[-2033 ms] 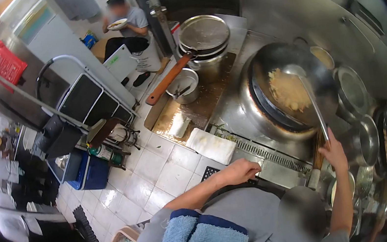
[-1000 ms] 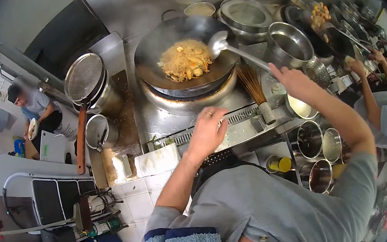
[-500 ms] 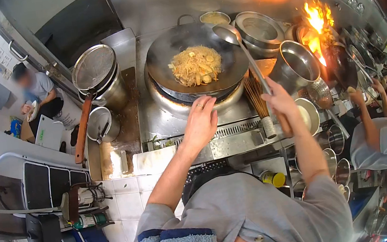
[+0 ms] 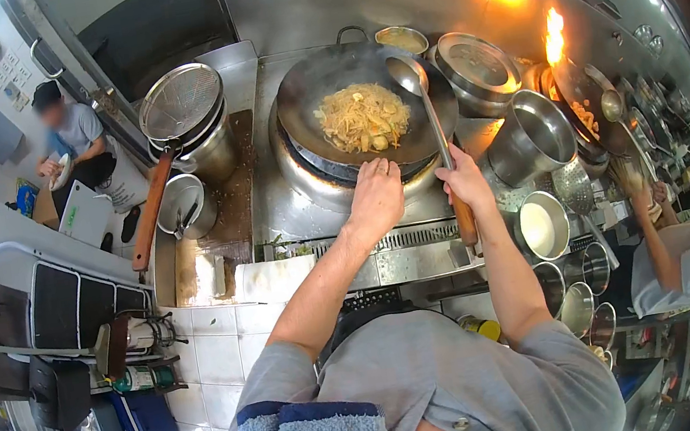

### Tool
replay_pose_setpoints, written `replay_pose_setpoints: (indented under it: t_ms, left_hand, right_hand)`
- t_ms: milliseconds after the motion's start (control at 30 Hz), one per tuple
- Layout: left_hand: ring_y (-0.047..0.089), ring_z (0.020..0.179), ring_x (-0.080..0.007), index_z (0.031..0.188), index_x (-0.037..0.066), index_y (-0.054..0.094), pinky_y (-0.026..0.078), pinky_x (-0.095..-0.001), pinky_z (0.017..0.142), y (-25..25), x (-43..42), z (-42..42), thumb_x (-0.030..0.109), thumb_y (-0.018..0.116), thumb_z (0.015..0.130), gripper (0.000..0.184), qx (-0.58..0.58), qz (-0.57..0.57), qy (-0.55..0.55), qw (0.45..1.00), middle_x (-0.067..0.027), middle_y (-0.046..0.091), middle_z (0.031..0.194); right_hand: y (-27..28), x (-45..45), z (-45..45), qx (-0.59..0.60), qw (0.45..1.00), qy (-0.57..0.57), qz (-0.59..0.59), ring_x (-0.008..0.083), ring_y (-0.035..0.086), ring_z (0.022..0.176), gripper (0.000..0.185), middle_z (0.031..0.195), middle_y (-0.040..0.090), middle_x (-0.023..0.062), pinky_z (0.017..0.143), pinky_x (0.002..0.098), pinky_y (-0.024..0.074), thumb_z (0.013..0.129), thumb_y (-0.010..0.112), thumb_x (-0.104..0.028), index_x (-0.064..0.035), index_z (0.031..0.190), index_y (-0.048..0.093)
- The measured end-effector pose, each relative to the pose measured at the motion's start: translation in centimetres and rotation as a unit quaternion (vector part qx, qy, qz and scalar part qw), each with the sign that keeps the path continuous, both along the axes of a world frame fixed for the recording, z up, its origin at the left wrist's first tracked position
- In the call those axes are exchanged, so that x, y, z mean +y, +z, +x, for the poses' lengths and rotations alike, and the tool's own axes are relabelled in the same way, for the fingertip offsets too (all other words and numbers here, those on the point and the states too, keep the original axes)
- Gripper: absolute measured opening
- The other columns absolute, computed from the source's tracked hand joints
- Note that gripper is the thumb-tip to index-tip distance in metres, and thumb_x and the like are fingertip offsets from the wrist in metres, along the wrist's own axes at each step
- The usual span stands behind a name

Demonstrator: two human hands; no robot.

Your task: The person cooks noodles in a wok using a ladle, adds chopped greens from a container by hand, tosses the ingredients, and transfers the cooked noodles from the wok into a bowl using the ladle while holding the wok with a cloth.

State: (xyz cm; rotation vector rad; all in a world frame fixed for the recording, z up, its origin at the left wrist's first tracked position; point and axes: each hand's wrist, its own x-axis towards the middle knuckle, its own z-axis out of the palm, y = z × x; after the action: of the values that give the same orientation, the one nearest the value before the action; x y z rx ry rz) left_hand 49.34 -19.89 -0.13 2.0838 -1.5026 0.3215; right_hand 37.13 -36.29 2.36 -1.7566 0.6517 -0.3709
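Observation:
A black wok [image 4: 301,89] sits on the round burner ring [image 4: 294,165], holding a steaming heap of fried noodles [image 4: 362,118]. My left hand [image 4: 376,198] is closed on the wok's near rim, with the fingertips partly hidden. A long metal ladle [image 4: 433,110] with a wooden handle is gripped in my right hand [image 4: 467,181], to the right of the wok. The ladle's bowl hangs over the wok's right side, apart from the noodles.
At left, a wire strainer [image 4: 181,102] rests on a steel pot, beside a small pot [image 4: 195,203] with utensils. To the right stand a lidded pot [image 4: 478,64], a tall pot [image 4: 540,131] and a bowl of white contents [image 4: 541,228]. Flames [image 4: 554,36] rise near a co-worker [image 4: 678,261].
My left hand has closed at the wok's near rim. My right hand and ladle have shifted left, and the ladle is steeper. The flames at right have shrunk.

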Motion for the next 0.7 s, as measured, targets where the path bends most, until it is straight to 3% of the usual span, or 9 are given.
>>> replay_pose_setpoints:
  t_ms: [167, 367, 467, 500, 600, 633, 700]
  left_hand:
    - [0.056, 0.096, -0.0348, 0.095, -0.002, 0.058, 0.043, -0.0439, 0.087, 0.4, -0.1, 0.4, 0.008, 0.065, 0.076, 0.022, 0.048, -0.013, 0.001, 0.999, -0.0185, 0.060, 0.095]
    - [0.056, 0.095, -0.0344, 0.093, 0.001, 0.057, 0.043, -0.0444, 0.087, 0.5, -0.7, 0.0, 0.009, 0.067, 0.074, 0.023, 0.046, -0.023, 0.030, 0.998, -0.0180, 0.060, 0.093]
    - [0.055, 0.098, -0.0352, 0.099, 0.000, 0.058, 0.043, -0.0446, 0.089, 0.6, -0.6, 0.2, 0.009, 0.068, 0.074, 0.029, 0.052, -0.013, 0.027, 0.998, -0.0186, 0.060, 0.097]
    - [0.055, 0.099, -0.0357, 0.102, -0.001, 0.058, 0.043, -0.0448, 0.090, 0.2, -0.5, 0.3, 0.009, 0.068, 0.073, 0.031, 0.058, -0.013, 0.019, 0.998, -0.0187, 0.060, 0.098]
    - [0.053, 0.104, -0.0370, 0.110, -0.003, 0.056, 0.041, -0.0456, 0.095, -0.1, 0.0, 0.5, 0.009, 0.068, 0.073, 0.041, 0.089, -0.019, -0.011, 0.996, -0.0194, 0.059, 0.104]
    - [0.053, 0.105, -0.0374, 0.113, -0.004, 0.056, 0.040, -0.0460, 0.097, -0.2, 0.2, 0.5, 0.010, 0.068, 0.073, 0.045, 0.100, -0.022, -0.021, 0.994, -0.0197, 0.059, 0.107]
    - [0.050, 0.109, -0.0370, 0.116, -0.004, 0.054, 0.037, -0.0470, 0.101, -0.4, 0.6, 0.1, 0.010, 0.069, 0.073, 0.048, 0.066, -0.035, -0.010, 0.997, -0.0197, 0.057, 0.111]
  right_hand:
    - [0.5, -1.1, 1.0, 0.006, 0.994, 0.058, 0.094, 0.0109, 0.049, 0.045, 0.035, 0.062, 0.051, 0.0023, 0.037, 0.0297, 0.0433, 0.082, 0.058, -0.003, -0.0018, 0.117, 0.054]
    - [0.0, -2.5, 5.8, 0.035, 0.999, 0.022, -0.014, 0.0108, 0.049, 0.045, 0.034, 0.063, 0.052, 0.0018, 0.038, 0.0294, 0.0446, 0.081, 0.062, -0.006, -0.0019, 0.115, 0.056]
    - [0.5, -3.1, 7.3, 0.039, 0.995, 0.090, -0.011, 0.0107, 0.049, 0.045, 0.037, 0.062, 0.052, 0.0011, 0.038, 0.0292, 0.0446, 0.081, 0.061, -0.007, -0.0034, 0.117, 0.055]
    - [0.5, -3.2, 7.5, 0.060, 0.991, 0.120, -0.008, 0.0122, 0.053, 0.047, 0.048, 0.063, 0.054, 0.0053, 0.040, 0.0306, 0.0452, 0.080, 0.062, -0.007, -0.0045, 0.127, 0.053]
    - [2.6, -2.3, 5.4, 0.130, 0.955, 0.187, -0.188, 0.0161, 0.055, 0.049, 0.059, 0.066, 0.057, 0.0105, 0.043, 0.0328, 0.0461, 0.078, 0.063, -0.008, -0.0058, 0.135, 0.047]
    - [2.8, -2.2, 4.3, 0.146, 0.943, 0.192, -0.229, 0.0261, 0.061, 0.055, 0.064, 0.069, 0.061, 0.0169, 0.053, 0.0374, 0.0501, 0.077, 0.061, -0.006, -0.0069, 0.139, 0.043]
    - [0.7, -5.0, 2.0, 0.063, 0.853, 0.255, -0.452, 0.0351, 0.064, 0.066, 0.067, 0.078, 0.063, 0.0194, 0.063, 0.0424, 0.0523, 0.076, 0.057, -0.002, -0.0088, 0.141, 0.040]
